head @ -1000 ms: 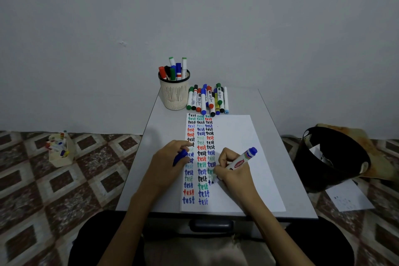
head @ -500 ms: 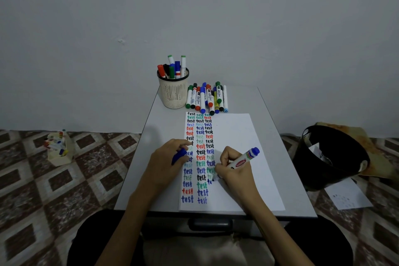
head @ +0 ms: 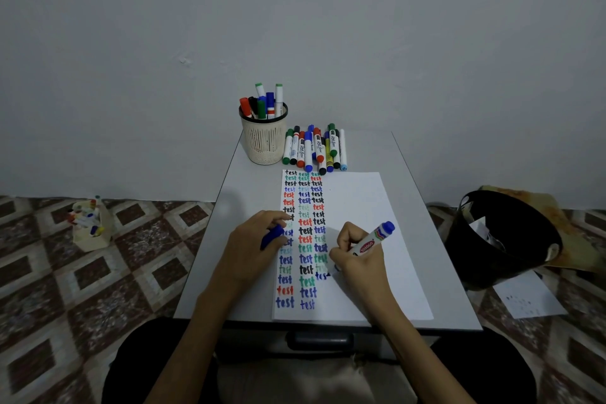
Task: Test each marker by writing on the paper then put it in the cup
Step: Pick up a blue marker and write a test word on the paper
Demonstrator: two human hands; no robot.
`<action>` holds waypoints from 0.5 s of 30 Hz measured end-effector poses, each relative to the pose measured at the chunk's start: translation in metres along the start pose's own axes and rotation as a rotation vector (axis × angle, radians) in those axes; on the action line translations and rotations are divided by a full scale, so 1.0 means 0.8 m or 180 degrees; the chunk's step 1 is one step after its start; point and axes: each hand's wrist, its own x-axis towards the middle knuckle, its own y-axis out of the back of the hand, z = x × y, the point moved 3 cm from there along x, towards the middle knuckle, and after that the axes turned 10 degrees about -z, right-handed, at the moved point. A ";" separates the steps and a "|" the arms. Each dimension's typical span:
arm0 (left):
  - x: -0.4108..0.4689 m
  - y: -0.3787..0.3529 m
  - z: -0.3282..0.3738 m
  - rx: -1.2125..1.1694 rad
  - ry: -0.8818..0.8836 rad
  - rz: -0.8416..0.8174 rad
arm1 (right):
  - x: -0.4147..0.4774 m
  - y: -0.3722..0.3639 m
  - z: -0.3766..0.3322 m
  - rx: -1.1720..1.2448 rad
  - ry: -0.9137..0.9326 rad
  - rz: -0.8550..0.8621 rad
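The left hand [head: 252, 246] rests on the left edge of the paper [head: 360, 207], its fingers curled round a blue cap [head: 272, 236]. Beyond it stands the cup [head: 264, 141] with markers upright inside, and loose markers [head: 314, 149] lie just right of that. The right hand [head: 357, 259] grips the blue marker [head: 373, 241], tip down at the third column of words.

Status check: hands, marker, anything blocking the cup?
Right hand grips blue marker, tip down on paper, third column. Left hand holds blue cap, resting on paper. Cup at far edge, nothing between; loose markers beside it.
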 end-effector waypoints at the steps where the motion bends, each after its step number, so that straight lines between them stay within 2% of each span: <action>1: 0.000 0.001 0.000 -0.0001 -0.0008 0.0009 | 0.000 0.001 -0.001 0.0025 0.0021 0.0025; 10: -0.001 0.003 0.000 -0.0016 0.0070 0.0205 | -0.001 -0.002 -0.009 0.0252 -0.0123 -0.0342; 15: -0.004 0.004 0.003 -0.0221 0.0006 0.0105 | -0.003 0.010 -0.014 0.0838 0.0024 0.0211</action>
